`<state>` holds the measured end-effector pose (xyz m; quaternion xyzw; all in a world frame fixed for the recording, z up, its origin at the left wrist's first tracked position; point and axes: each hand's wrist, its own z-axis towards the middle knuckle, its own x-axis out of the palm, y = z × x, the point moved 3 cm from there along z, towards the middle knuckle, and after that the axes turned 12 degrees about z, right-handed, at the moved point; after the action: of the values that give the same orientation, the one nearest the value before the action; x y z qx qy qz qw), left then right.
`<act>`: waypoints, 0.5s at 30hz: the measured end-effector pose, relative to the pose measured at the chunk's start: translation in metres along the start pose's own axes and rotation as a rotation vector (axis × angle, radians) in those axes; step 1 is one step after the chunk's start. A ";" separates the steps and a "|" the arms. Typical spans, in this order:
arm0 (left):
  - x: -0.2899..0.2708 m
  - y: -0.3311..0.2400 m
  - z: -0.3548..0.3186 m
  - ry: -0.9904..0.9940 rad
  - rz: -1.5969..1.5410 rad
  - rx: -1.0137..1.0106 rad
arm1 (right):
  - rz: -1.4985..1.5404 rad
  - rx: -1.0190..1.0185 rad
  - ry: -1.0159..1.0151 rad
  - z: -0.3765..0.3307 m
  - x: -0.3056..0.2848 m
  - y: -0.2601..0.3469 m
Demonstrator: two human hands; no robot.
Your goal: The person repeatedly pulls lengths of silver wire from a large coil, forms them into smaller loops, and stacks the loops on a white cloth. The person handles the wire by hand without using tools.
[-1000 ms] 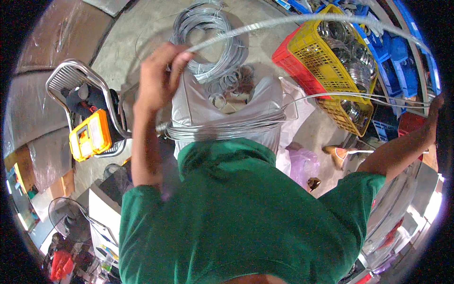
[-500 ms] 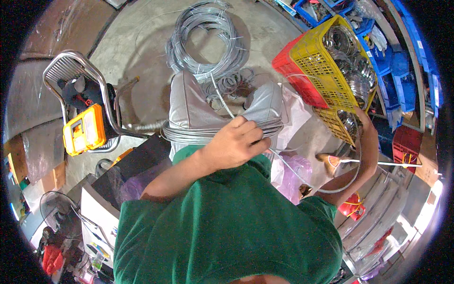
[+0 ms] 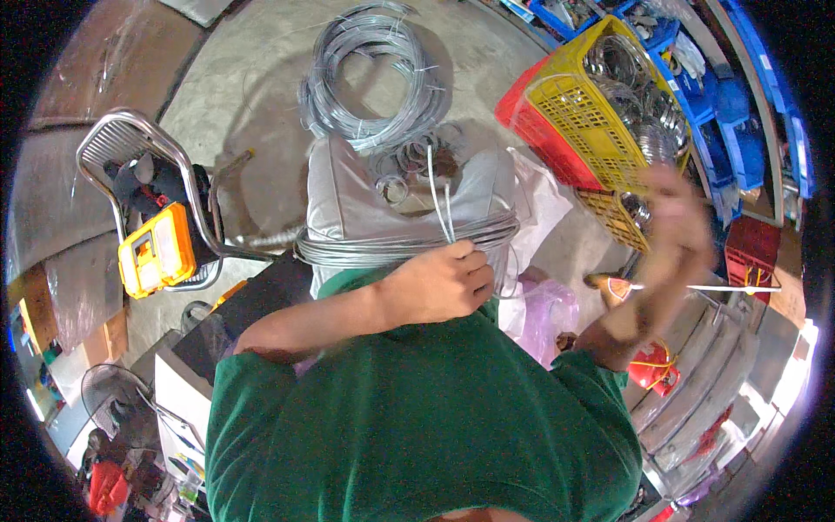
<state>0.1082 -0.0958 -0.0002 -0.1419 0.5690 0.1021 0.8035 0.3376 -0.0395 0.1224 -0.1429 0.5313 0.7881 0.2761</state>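
A coil of grey wire (image 3: 383, 248) lies across my lap over grey trousers. My left hand (image 3: 448, 280) is closed at its near side, knuckles up, gripping the wire. Two lighter wire lengths (image 3: 441, 204) stick up past its fingers, between my knees. My right hand (image 3: 671, 204) is raised to the right in front of the yellow crate (image 3: 574, 96); it is smeared by motion, so its fingers and anything in them cannot be made out. On the floor beyond my knees rests a large tied wire coil (image 3: 322, 83), with smaller loose wire loops (image 3: 417, 161) nearer me.
Shiny metal coils fill the yellow crate, which stands beside a red crate (image 3: 531, 130). Blue bins (image 3: 739, 157) line the right. A brush with a white handle (image 3: 696, 287) lies nearby. On the left, a metal chair (image 3: 130, 122) bears an orange case (image 3: 156, 250).
My right hand has shifted a little, now blurred, and the wire loop beside its arm no longer shows. My left hand has moved slightly nearer me, and two wire lengths now rise beside it.
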 end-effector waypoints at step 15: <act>-0.047 0.043 -0.005 -0.647 -0.268 -0.364 | 0.694 0.783 0.718 -0.068 0.123 -0.040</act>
<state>0.0747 -0.0574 0.0375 -0.3154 0.2354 0.1351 0.9093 0.2572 -0.0557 0.0017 -0.1061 0.8552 0.4818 -0.1588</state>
